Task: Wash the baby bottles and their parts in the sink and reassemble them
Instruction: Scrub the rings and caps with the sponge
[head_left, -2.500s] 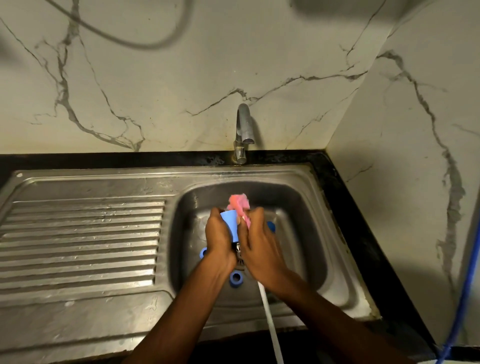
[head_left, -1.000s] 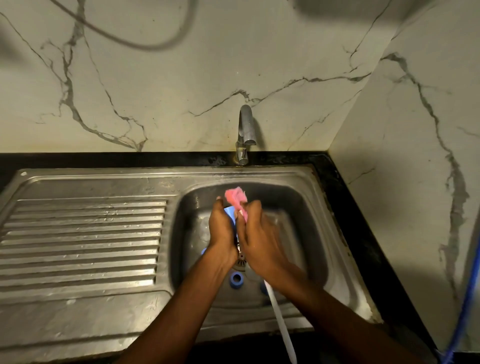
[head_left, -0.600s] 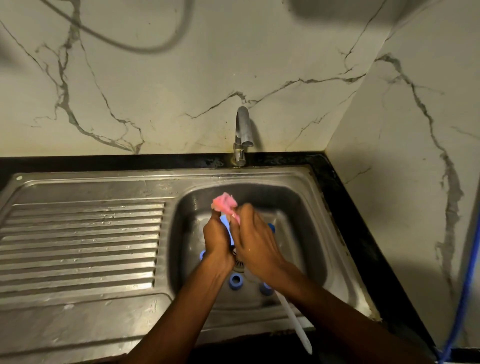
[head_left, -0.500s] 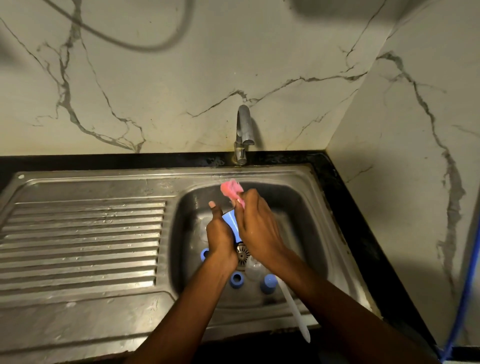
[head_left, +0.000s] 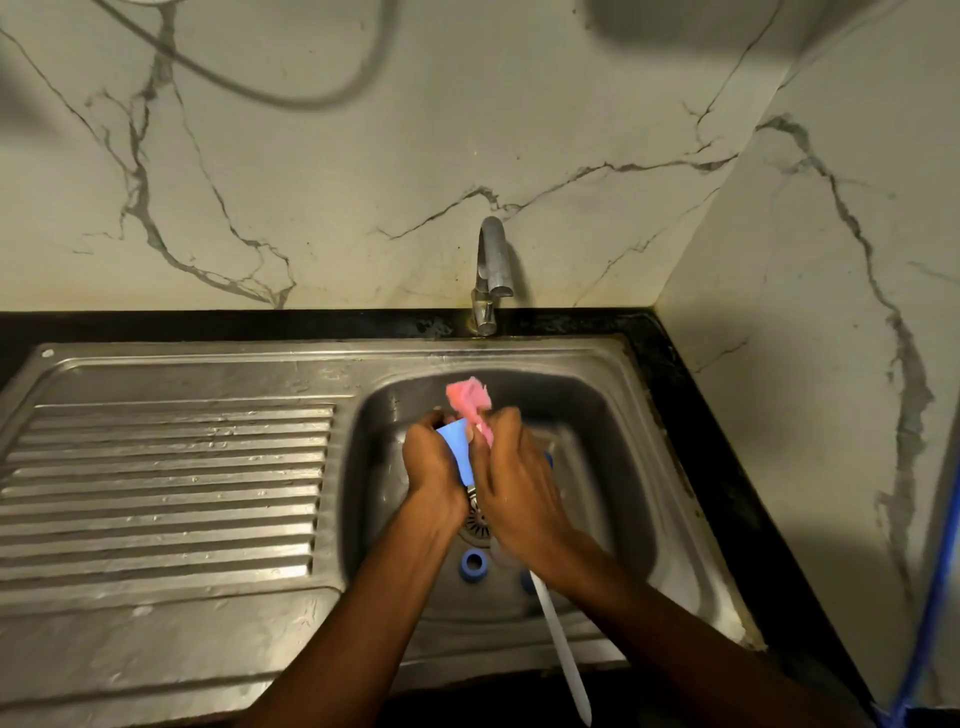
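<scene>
Over the steel sink basin (head_left: 613, 467), my left hand (head_left: 434, 467) grips a light blue bottle cap (head_left: 457, 447). My right hand (head_left: 511, 483) holds a bottle brush by its shaft. The brush's pink sponge head (head_left: 469, 397) sticks up above the cap, and its white handle (head_left: 561, 649) points back toward me. A blue screw ring (head_left: 473, 564) lies on the basin floor by the drain (head_left: 478, 517). Another blue part (head_left: 548, 458) peeks out behind my right hand.
The tap (head_left: 491, 270) stands at the back of the basin, with no water seen running. A ribbed draining board (head_left: 166, 483) fills the left side. A marble wall closes in on the right, with a blue hose (head_left: 935, 597) along it.
The brush has been worked back and forth against the blue cap, its pink head shifting left and right. The handle swung slightly. Both hands stay over the drain.
</scene>
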